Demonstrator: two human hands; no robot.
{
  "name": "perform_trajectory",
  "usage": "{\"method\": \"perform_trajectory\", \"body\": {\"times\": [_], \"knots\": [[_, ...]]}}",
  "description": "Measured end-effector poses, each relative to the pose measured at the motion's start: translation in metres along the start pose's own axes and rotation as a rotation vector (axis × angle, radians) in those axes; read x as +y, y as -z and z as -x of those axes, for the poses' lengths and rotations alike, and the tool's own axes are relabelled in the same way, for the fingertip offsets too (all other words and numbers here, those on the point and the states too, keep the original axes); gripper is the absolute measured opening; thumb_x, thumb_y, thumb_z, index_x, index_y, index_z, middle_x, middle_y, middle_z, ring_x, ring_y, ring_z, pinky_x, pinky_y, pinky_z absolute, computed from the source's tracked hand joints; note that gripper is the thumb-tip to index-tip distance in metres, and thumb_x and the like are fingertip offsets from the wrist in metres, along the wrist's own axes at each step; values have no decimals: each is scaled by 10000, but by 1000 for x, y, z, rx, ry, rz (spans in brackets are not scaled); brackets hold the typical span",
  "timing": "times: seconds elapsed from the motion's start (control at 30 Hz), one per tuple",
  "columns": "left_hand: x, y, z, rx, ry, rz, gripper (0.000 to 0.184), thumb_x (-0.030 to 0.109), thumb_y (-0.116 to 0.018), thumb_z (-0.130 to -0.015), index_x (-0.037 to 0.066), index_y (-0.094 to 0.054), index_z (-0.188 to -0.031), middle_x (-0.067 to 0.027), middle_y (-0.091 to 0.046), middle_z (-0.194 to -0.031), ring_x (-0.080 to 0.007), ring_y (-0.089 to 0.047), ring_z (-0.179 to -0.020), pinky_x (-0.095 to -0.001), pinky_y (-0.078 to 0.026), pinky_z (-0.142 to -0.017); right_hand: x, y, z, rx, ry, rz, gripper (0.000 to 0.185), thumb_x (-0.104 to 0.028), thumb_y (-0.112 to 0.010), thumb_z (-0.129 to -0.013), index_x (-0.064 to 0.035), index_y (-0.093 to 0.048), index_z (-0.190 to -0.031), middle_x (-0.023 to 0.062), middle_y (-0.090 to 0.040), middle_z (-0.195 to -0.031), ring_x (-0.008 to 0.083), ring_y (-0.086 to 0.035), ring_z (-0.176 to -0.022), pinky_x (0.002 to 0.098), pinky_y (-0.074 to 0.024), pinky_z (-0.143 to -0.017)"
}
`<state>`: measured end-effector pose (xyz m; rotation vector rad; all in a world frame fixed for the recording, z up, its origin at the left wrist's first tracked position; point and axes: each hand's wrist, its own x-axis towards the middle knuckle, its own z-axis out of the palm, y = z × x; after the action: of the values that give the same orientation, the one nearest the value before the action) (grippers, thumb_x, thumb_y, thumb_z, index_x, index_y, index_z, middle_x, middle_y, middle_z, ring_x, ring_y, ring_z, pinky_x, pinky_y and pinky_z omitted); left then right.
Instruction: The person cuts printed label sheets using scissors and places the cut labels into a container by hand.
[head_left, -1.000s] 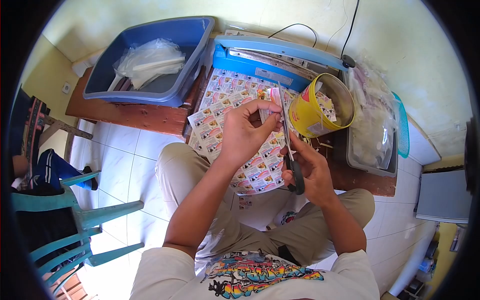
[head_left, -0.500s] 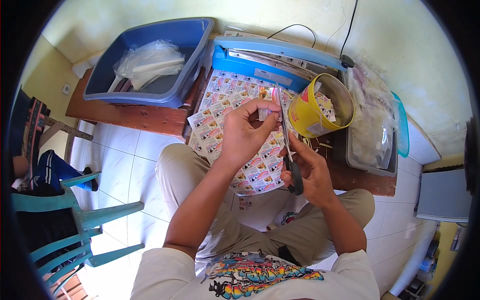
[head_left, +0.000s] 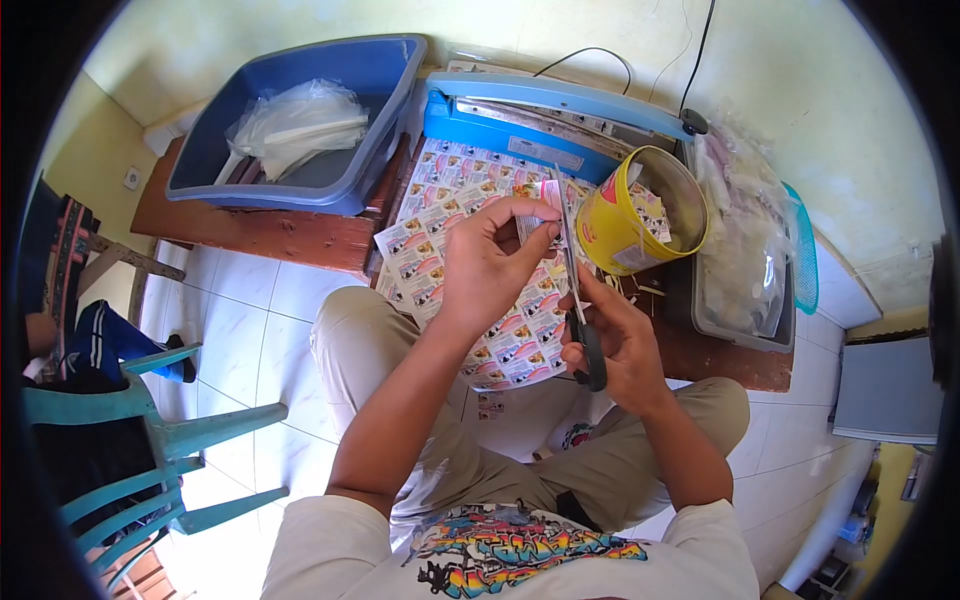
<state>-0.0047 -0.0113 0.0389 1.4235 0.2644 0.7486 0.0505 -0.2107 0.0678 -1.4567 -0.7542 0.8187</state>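
Note:
Between thumb and fingertips, my left hand (head_left: 485, 260) pinches a small printed label (head_left: 551, 192). My right hand (head_left: 628, 340) grips black-handled scissors (head_left: 592, 358), their blades pointing up and away, right beside the label. I cannot tell whether the blades are touching its edge. Beneath both hands, sheets of printed labels (head_left: 425, 255) overlap on the bench and hang over its front edge towards my lap. A yellow tin (head_left: 610, 228) holding cut labels (head_left: 652, 212) leans just to the right of the blades.
Behind the sheets stands a blue paper cutter (head_left: 480, 133) with a long arm. A blue tub (head_left: 385, 165) with plastic bags is at left, a grey tray (head_left: 740, 338) of clear bags at right. A green chair (head_left: 165, 440) stands on the tiled floor, near another person's leg (head_left: 118, 335).
The label in my left hand has shifted slightly beside the scissor blades. Both hands keep their grips and nearly the same places.

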Motion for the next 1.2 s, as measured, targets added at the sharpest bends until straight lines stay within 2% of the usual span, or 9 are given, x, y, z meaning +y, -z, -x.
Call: {"method": "perform_trajectory", "body": {"times": [0.03,0.1,0.4,0.7,1.2], "knots": [[3,0,0,-5,5,-4,116,-7,-758,-927,23,-760,-1039,49,-668,-770,15,-485,-630,-200,-360,-539,0,0,0,0,0,0,940,-8,-864,-816,-52,-373,-1617,99,-572,-1271,131,-630,-1001,285,-617,-850],[9,1,1,-68,39,-8,151,-68,-704,-961,-38,-713,-1108,-74,-726,-1043,-86,-685,-908,-250,-604,-803,0,0,0,1,0,4,939,-17,-865,-820,-54,-373,-1618,102,-570,-1287,132,-630,-1003,287,-615,-852],[5,1,1,-61,47,-4,156,-63,-710,-959,-38,-713,-1113,-75,-731,-1043,-81,-686,-900,-243,-600,-802,-2,0,0,-3,-12,18,950,28,-856,-809,-67,-373,-1622,87,-582,-1280,119,-612,-997,278,-606,-842],[8,0,1,-67,48,38,156,-65,-712,-957,-40,-717,-1110,-70,-732,-1043,-69,-676,-882,-232,-594,-794,-4,1,0,-8,-6,42,939,20,-851,-825,-58,-366,-1625,71,-582,-1255,115,-607,-1001,271,-589,-850],[12,1,1,-82,88,18,157,-49,-728,-953,-25,-727,-1108,-33,-725,-1001,-35,-630,-835,-211,-570,-761,-3,2,-1,12,-1,4,938,52,-851,-802,-39,-385,-1610,95,-579,-1285,110,-620,-993,264,-602,-847]]}}
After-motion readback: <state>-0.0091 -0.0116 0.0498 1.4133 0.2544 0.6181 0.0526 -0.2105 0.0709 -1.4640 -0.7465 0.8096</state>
